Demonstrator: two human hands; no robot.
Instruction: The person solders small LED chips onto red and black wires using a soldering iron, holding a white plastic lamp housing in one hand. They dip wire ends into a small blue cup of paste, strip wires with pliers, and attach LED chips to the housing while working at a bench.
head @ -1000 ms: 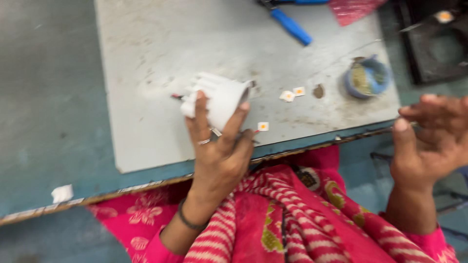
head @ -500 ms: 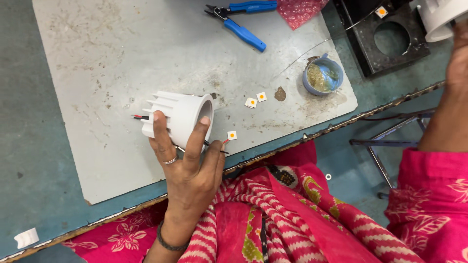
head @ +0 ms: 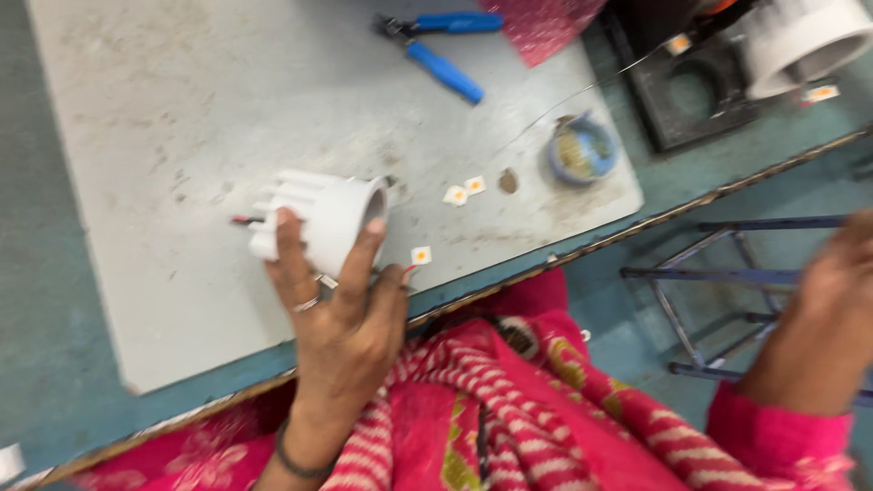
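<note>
The left hand (head: 344, 314) reaches up from the lower edge of the view over the near edge of the worn grey metal tabletop (head: 182, 109), wrist low with a thin dark bangle around it, palm turned away from the camera and the fingers pointing toward the far side; its fingers are curled around a white ribbed plastic cylindrical housing (head: 320, 218), index finger and thumb laid over the smooth open-mouthed end, a ring showing on one finger. The housing lies on its side on the tabletop, finned end to the left with a short dark wire stub poking out, open mouth toward the right. Just right of the hand sits a small white square chip with an orange centre (head: 420, 255), and a little farther right lie two more small white square chips (head: 464, 190) side by side, near a round blue tin of yellowish paste (head: 582, 149). Blue-handled pliers (head: 441, 50) rest at the far edge of the tabletop. The right hand (head: 841, 291) is held out well to the right, off the tabletop and above a blue metal stool frame (head: 727, 273); it is blurred, and whether its fingers are spread or closed cannot be told, though nothing shows in it
</note>
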